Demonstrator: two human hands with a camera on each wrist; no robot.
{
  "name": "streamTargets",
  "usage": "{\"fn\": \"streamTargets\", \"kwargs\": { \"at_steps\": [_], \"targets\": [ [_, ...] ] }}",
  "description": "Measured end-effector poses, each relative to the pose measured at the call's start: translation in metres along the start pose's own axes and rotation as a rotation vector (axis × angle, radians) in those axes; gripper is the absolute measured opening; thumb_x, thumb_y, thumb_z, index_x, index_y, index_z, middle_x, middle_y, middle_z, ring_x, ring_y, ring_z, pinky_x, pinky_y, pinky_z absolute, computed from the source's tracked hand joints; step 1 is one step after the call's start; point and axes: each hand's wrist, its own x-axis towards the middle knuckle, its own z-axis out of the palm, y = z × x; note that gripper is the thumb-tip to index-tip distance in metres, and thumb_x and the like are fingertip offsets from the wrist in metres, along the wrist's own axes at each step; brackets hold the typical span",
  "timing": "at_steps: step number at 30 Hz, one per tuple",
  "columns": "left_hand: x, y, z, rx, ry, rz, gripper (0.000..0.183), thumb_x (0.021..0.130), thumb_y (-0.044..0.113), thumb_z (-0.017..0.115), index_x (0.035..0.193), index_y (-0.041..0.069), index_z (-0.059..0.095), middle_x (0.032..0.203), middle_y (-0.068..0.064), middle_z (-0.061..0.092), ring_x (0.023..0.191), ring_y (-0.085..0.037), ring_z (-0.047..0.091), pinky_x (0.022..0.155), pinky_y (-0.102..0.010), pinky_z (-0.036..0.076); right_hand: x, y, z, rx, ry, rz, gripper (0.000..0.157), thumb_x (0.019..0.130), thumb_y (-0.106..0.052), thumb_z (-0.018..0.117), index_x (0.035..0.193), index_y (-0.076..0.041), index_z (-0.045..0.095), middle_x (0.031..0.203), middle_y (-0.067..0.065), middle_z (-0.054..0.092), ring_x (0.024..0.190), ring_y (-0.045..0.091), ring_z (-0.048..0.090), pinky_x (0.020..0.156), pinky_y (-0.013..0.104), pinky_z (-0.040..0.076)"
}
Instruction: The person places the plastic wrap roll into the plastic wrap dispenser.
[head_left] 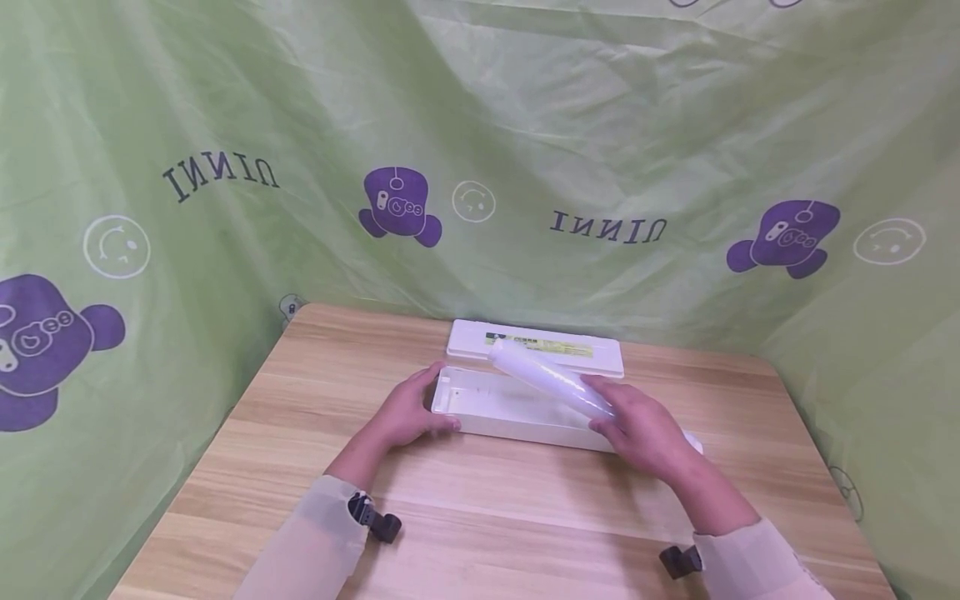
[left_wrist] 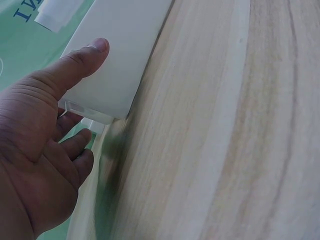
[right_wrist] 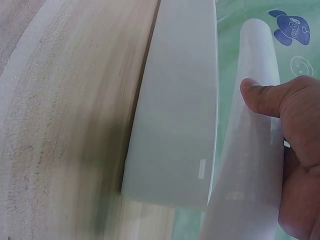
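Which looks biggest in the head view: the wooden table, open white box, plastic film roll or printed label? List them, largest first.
1. Wooden table
2. Open white box
3. Plastic film roll, partly hidden by the right hand
4. Printed label

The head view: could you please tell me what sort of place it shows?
Probably an improvised recording booth, though I cannot be sure. A printed green curtain hangs behind and on both sides of a wood-grain table, and small black devices are worn at both wrists.
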Motion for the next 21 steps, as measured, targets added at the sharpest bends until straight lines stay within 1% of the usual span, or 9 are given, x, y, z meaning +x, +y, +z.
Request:
{"fn": "streamTargets", "kwargs": {
  "at_steps": [8, 15, 19, 21],
  "targets": [
    [-0.001, 0.000, -0.001, 0.001, -0.004, 0.010, 0.121, 0.054, 0.061, 0.089, 0.155, 0.026, 0.032, 0.154, -0.006, 0.037, 0.141, -0.025, 0.032, 0.116, -0.046, 0.024, 0.003, -0.003, 0.001, -0.010, -0.011, -0.012, 0.070, 0.084, -0.018, 0.078, 0.146, -0.018, 0.046, 0.134, 0.011, 0.059, 0.110, 0.028, 0.061, 0.089, 0.049, 0.052],
    [-0.002, 0.000, -0.001, -0.003, 0.002, 0.009, 0.120, 0.054, 0.060, 0.090, 0.155, 0.027, 0.033, 0.154, -0.006, 0.038, 0.141, -0.026, 0.033, 0.116, -0.047, 0.024, 0.007, -0.007, 0.001, -0.006, -0.064, -0.002, 0.070, 0.086, -0.020, 0.077, 0.148, -0.019, 0.044, 0.139, 0.010, 0.056, 0.116, 0.030, 0.058, 0.093, 0.050, 0.050],
    [-0.002, 0.001, -0.001, -0.006, 0.006, 0.014, 0.121, 0.053, 0.059, 0.090, 0.154, 0.026, 0.033, 0.154, -0.008, 0.038, 0.141, -0.028, 0.033, 0.116, -0.049, 0.024, 0.010, -0.010, 0.001, -0.009, -0.077, -0.003, 0.071, 0.086, -0.020, 0.077, 0.148, -0.020, 0.044, 0.138, 0.010, 0.056, 0.116, 0.031, 0.059, 0.094, 0.051, 0.050],
    [-0.001, 0.001, -0.001, -0.004, 0.004, 0.011, 0.120, 0.054, 0.059, 0.090, 0.154, 0.026, 0.033, 0.154, -0.007, 0.038, 0.141, -0.028, 0.033, 0.116, -0.049, 0.025, 0.011, -0.011, 0.001, -0.015, -0.080, -0.007, 0.071, 0.085, -0.020, 0.077, 0.148, -0.020, 0.044, 0.138, 0.010, 0.056, 0.117, 0.031, 0.058, 0.094, 0.051, 0.050]
  ]
}}
